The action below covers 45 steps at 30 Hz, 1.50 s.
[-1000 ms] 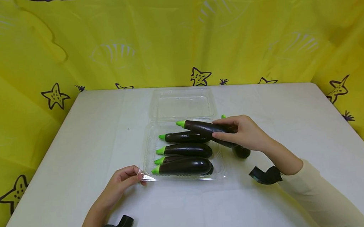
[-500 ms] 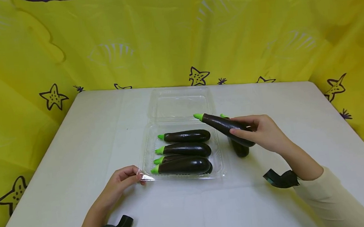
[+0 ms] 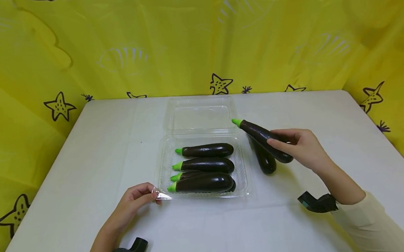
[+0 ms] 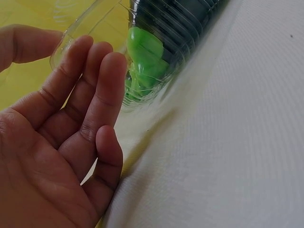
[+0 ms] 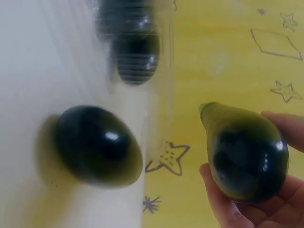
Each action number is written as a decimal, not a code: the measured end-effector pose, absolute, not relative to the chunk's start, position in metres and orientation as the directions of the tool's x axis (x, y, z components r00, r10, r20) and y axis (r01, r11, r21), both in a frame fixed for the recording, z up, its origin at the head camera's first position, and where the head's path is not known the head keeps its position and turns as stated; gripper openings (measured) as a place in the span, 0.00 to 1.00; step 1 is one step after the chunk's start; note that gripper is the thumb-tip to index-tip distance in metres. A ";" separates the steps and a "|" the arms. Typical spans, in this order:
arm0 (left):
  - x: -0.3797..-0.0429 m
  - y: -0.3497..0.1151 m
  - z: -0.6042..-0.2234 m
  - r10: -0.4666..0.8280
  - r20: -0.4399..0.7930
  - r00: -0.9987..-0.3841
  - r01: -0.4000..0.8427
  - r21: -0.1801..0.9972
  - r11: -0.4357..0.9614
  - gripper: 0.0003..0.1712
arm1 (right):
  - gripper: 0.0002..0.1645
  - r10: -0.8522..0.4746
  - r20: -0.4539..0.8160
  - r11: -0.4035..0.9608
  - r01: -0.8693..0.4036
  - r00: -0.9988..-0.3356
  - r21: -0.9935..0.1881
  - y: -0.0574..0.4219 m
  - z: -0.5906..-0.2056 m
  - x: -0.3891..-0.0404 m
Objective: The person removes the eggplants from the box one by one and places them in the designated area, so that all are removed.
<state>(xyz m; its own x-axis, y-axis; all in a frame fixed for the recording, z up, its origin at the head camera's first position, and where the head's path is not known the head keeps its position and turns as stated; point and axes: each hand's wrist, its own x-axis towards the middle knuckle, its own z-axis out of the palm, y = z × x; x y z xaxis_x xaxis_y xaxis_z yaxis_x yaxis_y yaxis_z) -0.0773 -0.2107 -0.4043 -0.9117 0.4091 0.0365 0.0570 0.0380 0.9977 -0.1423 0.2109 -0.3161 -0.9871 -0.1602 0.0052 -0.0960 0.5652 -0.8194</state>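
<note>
A dark eggplant with a green stem is held up by my right hand, thumb and fingers around its thick end. Beneath it, a second eggplant lies on the table right of the clear plastic container; in the right wrist view this eggplant sits apart from the held one. My left hand pinches the near left corner of the clear container, thumb and fingertips on its rim. Inside the container lie several eggplants, stems to the left, the nearest overlapping another.
The container's clear lid lies folded back behind it. A white cloth covers the table. Yellow patterned curtain stands behind and at both sides. Each wrist wears a black camera mount.
My right hand has carried the eggplant from above the container to the right, over the eggplant on the table. The left hand keeps its place on the container's corner.
</note>
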 end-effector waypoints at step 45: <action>-0.077 -0.210 -0.405 0.410 0.020 -0.912 0.040 0.998 0.040 0.08 | 0.35 0.121 -0.068 0.630 0.129 -0.990 -0.766 0.233 -0.361 -0.147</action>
